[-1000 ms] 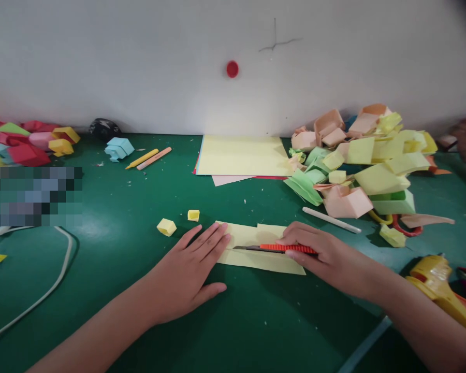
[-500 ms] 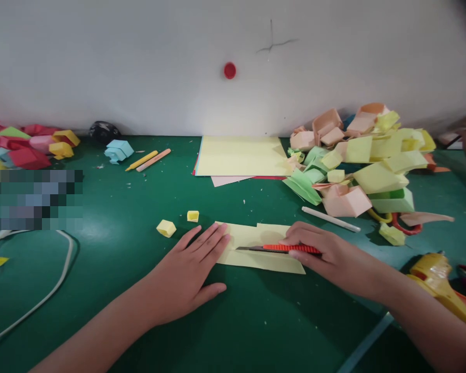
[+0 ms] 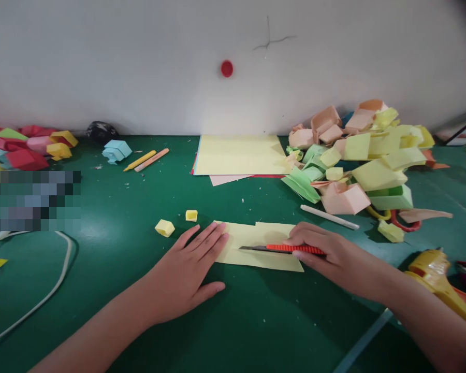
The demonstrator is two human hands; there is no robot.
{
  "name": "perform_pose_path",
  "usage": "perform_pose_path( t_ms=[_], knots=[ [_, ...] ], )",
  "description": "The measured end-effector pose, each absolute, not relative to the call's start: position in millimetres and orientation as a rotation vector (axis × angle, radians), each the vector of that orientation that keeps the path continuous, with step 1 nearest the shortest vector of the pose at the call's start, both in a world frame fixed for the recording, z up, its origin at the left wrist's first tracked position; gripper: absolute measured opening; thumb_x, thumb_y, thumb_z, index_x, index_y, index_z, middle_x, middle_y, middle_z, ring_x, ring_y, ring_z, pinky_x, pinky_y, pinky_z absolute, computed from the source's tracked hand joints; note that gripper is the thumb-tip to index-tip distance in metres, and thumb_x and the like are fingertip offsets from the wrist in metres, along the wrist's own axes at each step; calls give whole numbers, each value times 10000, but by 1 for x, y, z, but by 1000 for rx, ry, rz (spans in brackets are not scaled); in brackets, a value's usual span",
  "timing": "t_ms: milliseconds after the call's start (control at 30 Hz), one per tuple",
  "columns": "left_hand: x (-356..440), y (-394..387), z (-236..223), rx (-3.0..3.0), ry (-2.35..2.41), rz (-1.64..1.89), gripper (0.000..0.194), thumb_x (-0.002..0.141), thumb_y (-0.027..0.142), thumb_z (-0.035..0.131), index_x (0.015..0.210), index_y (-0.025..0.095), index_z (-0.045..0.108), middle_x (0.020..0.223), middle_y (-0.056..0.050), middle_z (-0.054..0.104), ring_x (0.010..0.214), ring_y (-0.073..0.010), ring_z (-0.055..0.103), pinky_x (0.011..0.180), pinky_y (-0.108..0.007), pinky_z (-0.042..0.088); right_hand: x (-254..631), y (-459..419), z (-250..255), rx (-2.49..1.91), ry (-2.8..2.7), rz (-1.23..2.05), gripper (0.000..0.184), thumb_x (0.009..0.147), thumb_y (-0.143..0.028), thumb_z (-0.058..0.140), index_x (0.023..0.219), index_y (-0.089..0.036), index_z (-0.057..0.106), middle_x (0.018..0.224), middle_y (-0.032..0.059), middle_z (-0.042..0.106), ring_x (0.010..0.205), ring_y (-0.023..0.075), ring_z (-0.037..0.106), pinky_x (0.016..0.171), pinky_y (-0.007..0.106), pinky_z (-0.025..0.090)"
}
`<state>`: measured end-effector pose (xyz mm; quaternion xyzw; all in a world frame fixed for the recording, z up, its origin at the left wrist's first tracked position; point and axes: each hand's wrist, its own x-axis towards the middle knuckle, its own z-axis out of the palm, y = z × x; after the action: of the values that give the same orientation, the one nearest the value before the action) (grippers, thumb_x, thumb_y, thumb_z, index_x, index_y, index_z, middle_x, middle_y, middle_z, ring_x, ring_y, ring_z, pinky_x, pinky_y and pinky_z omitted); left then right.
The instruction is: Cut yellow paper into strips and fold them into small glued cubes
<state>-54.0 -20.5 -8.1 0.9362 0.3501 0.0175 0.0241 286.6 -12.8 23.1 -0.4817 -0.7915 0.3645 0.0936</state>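
Note:
A pale yellow sheet of paper [image 3: 260, 235] lies flat on the green table, with a stepped upper edge. My left hand [image 3: 196, 267] rests on its left end, palm down, fingers stretched out and thumb spread. My right hand [image 3: 314, 246] is closed around a red-handled utility knife [image 3: 291, 249]. Its dark blade lies low over the middle of the paper and points left; whether the tip touches the paper, I cannot tell. Beyond my left hand sit two small folded yellow paper pieces [image 3: 165, 228].
A heap of folded paper boxes [image 3: 380, 166] stands at the back right, scissors handles [image 3: 406, 223] beneath it. In front lies a white pen [image 3: 330, 217]. Stacked paper sheets [image 3: 241, 155] lie by the wall. A yellow glue gun [image 3: 431, 269] is at the right, a white cable [image 3: 64, 274] at the left.
The knife in my right hand has slid slightly right along the paper. My left hand stays in place on the sheet. At the far right edge, a dark blurred shape has gone from view.

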Motion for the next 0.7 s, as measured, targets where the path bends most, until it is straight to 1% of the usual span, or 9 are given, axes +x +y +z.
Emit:
perform_pose_path(
  t_ms=[200,367,467,567,700],
  knots=[
    [-55,-20,-9,2916,1072,64,786,1034,590,359,1636,211,25,1677,-93,218,1532,-288,273,1245,-438,165,290,-12,23,-1441,-2357,1061,229,1032,-408,458,1100,-282,637,1175,58,644,1038,239,627,924,389,496],
    [-51,-18,-4,2934,1023,94,725,1038,542,386,1628,187,157,1663,-98,267,1532,-295,272,1251,-475,152,289,-12,24,-1430,-2364,1065,241,1037,-408,442,1094,-277,637,1163,56,643,1030,232,629,927,384,494],
    [-44,-20,0,2925,914,95,735,1026,583,377,1617,176,217,1655,-99,287,1532,-296,272,1262,-463,159,288,-11,24,-1416,-2353,1058,232,1027,-403,461,1071,-274,649,1136,55,651,1015,231,632,904,373,504],
    [-39,-24,1,2886,877,29,776,1015,630,357,1618,164,210,1658,-109,268,1533,-292,271,1256,-434,210,289,-11,22,-1411,-2347,1052,235,1027,-410,465,1096,-278,647,1155,63,652,1034,241,632,912,379,506],
    [-41,-25,-1,2846,872,49,782,1019,604,390,1633,198,129,1662,-96,256,1532,-288,273,1259,-424,230,290,-11,22,-1414,-2360,1060,254,1038,-424,443,1114,-279,637,1171,65,648,1053,244,631,931,384,500]
  ],
)
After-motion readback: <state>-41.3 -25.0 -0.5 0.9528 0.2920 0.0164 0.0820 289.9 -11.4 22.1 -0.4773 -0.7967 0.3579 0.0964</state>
